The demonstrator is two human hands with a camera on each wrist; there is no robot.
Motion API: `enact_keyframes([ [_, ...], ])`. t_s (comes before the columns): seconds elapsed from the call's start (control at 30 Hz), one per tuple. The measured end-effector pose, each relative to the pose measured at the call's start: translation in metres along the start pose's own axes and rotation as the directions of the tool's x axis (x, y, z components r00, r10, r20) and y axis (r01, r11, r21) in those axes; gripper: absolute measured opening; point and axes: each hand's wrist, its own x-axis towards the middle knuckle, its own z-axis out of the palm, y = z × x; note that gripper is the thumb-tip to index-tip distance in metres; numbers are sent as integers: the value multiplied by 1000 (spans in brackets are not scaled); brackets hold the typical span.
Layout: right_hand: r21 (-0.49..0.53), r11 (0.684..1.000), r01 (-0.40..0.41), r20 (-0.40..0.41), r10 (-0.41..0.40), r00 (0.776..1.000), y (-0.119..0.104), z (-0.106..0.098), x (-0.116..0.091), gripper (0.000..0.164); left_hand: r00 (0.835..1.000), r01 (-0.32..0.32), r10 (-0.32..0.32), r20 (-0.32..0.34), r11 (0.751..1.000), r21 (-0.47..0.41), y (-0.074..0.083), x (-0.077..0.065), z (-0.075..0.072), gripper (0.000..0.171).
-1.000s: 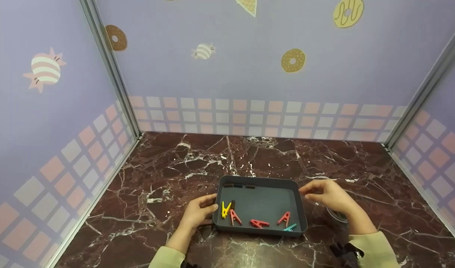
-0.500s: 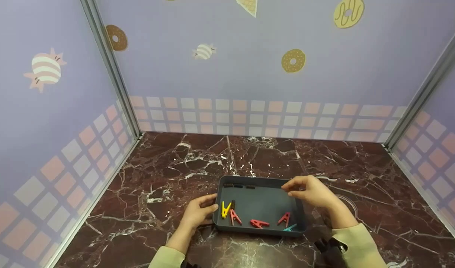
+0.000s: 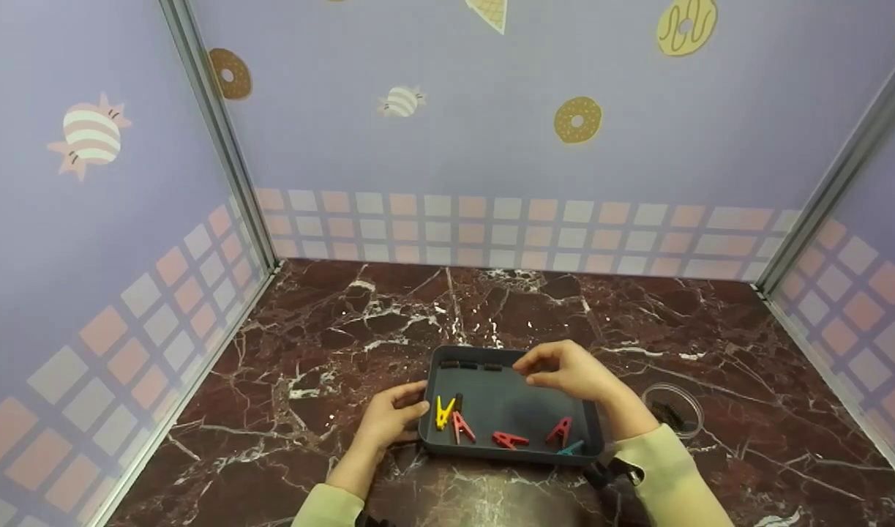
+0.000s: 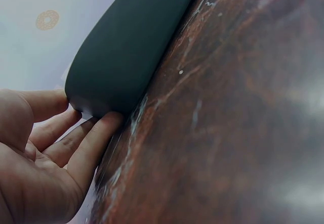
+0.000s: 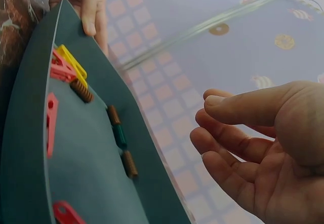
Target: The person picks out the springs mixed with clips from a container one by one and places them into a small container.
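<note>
My left hand rests against the left side of a dark grey rectangular tray. In the left wrist view, its fingertips touch a rounded end of the tray. Over the back part of the tray is my right hand, fingers loosely bent; nothing shows between thumb and fingers in the right wrist view. Inside the tray lie a yellow clothes peg, several red pegs and a teal peg. Small ribbed brown cylinders and a dark green one line the back wall.
A round clear container with dark small pieces inside stands right of the tray, beside my right forearm. Beneath is a dark red marbled tabletop, enclosed by patterned lilac panels.
My right hand has moved left from beside the round container to above the tray, bringing that container into view. My left hand and the things in the tray stay put.
</note>
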Motion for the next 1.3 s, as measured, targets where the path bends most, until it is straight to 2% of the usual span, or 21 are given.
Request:
enact_keyframes([
  [0.3, 36, 999, 14, 19, -15, 1000, -4, 17, 20, 21, 1000, 2, -2, 10, 1000, -20, -1, 0, -1, 50],
  [0.5, 81, 997, -8, 51, 4, 999, -5, 30, 34, 24, 1000, -13, 13, 8, 1000, 13, 0, -1, -1, 49],
  [0.6, 72, 997, -24, 69, 19, 997, -4, 38, 39, 24, 1000, -19, 19, 7, 1000, 23, 1, -2, 0, 49],
  [0.87, 75, 995, -66, 139, 55, 989, 2, 59, 53, 24, 1000, -10, 10, 10, 1000, 4, 1, -1, 0, 49],
  [1.1, -6, 998, -70, 149, 70, 986, 2, 74, 62, 24, 1000, 2, -2, 13, 1000, -8, -1, 0, -1, 48],
  [1.3, -70, 997, -11, 145, 21, 989, 5, 85, 65, 25, 1000, 2, -2, 12, 1000, -14, 0, 0, -1, 49],
])
